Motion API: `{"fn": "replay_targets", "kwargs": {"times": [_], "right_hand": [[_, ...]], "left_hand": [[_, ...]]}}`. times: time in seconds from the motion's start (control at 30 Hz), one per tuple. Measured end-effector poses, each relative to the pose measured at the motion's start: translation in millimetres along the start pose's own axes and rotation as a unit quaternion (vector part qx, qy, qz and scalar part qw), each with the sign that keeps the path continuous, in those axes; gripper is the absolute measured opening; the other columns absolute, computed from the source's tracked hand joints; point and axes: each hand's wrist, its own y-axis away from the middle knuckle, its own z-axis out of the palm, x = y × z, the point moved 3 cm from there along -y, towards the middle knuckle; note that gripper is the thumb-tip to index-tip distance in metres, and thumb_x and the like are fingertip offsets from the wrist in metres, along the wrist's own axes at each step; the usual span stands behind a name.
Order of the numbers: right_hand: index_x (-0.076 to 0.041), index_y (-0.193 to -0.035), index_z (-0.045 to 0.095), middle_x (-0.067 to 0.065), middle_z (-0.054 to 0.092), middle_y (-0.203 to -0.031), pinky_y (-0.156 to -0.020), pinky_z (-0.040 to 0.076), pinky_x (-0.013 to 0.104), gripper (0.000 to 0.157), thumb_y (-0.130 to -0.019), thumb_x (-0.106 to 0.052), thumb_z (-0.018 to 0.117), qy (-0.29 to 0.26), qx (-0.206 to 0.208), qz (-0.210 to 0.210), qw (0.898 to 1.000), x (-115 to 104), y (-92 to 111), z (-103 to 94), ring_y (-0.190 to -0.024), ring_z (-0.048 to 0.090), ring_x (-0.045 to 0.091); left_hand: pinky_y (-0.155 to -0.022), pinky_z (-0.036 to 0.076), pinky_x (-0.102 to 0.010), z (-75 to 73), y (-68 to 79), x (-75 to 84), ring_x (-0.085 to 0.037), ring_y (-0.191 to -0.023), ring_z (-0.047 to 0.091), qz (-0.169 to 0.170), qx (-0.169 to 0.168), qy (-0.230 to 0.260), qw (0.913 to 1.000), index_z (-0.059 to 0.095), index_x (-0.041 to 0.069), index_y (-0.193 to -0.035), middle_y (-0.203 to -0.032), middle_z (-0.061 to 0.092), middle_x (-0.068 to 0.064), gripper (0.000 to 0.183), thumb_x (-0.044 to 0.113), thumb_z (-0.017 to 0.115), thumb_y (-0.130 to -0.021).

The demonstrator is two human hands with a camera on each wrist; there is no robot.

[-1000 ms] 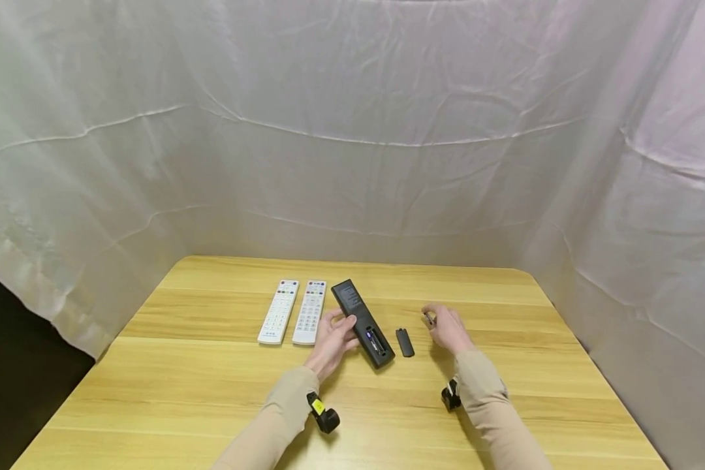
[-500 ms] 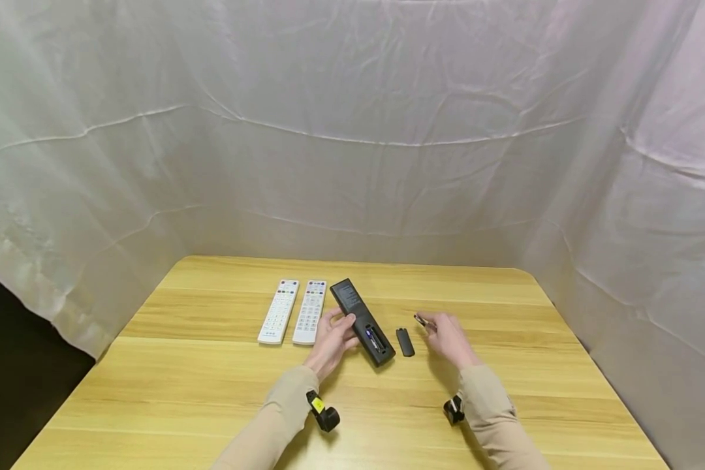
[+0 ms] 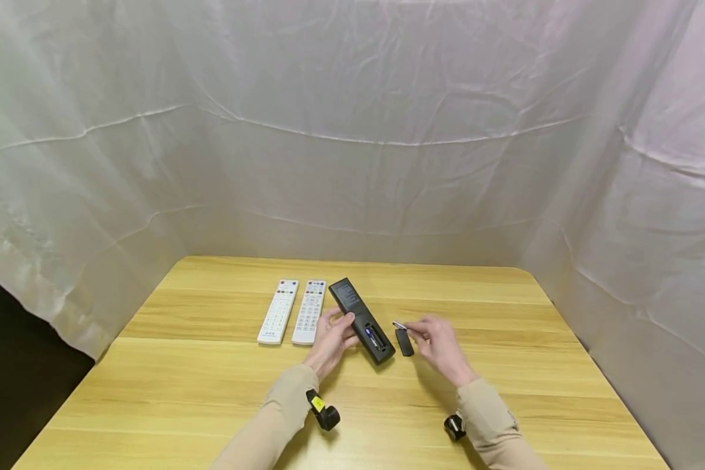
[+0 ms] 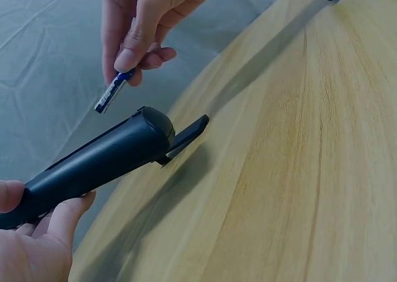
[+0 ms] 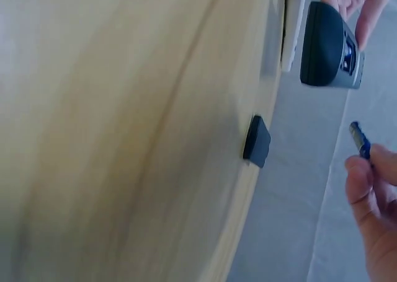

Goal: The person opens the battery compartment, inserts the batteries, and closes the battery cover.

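Note:
My left hand grips a black remote control by its side, above the table, its back turned up. In the remote's uncovered compartment lies a battery; the slot beside it looks bare. Between thumb and fingertips, my right hand pinches a small cylindrical battery with a blue-and-silver wrap. This battery is apart from the remote, a short way to its right in the head view. A black battery cover lies on the table below the right hand, partly hidden by it in the head view.
Two white remote controls lie side by side, buttons up, left of the black one. The wooden table has its far edge close to a pale hanging curtain. Each wrist carries a small black camera.
My right hand has moved left with the battery, from right of the cover to above it, and the battery now points at the black remote. The left hand has barely moved.

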Motion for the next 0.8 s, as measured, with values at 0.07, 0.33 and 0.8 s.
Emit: {"fn": "replay_targets", "kwargs": {"times": [0.07, 0.33, 0.8], "right_hand": [[0.004, -0.098, 0.077, 0.011, 0.071, -0.08, -0.059, 0.057, 0.016, 0.018, -0.081, 0.009, 0.075, -0.004, 0.008, -0.033, 0.999, -3, 1, 1.2, -0.068, 0.067, 0.017], [0.003, -0.094, 0.078, 0.012, 0.073, -0.079, -0.059, 0.058, 0.015, 0.016, -0.078, 0.009, 0.077, -0.014, 0.013, -0.117, 0.993, -10, 4, 7.0, -0.065, 0.069, 0.016], [0.0, -0.09, 0.078, 0.01, 0.076, -0.08, -0.058, 0.057, 0.016, 0.013, -0.077, 0.004, 0.08, 0.009, 0.014, -0.142, 0.99, -21, 5, 13.4, -0.064, 0.067, 0.013]], "left_hand": [[-0.084, 0.065, -0.034, 0.1, 0.0, -0.2, -0.02, -0.096, 0.073, 0.001, 0.001, 0.002, 1.0, 0.031, -0.004, -0.141, -0.135, 0.059, -0.031, 0.045, 0.008, 0.051, -0.103], [-0.085, 0.064, -0.032, 0.2, -0.4, -0.7, -0.021, -0.1, 0.072, 0.005, 0.003, 0.006, 1.0, 0.031, -0.004, -0.141, -0.138, 0.055, -0.033, 0.044, 0.007, 0.051, -0.103], [-0.087, 0.064, -0.035, 2.4, 0.4, -0.9, -0.022, -0.1, 0.073, 0.006, 0.006, 0.008, 0.9999, 0.033, -0.004, -0.138, -0.136, 0.057, -0.033, 0.042, 0.007, 0.051, -0.103]]}}
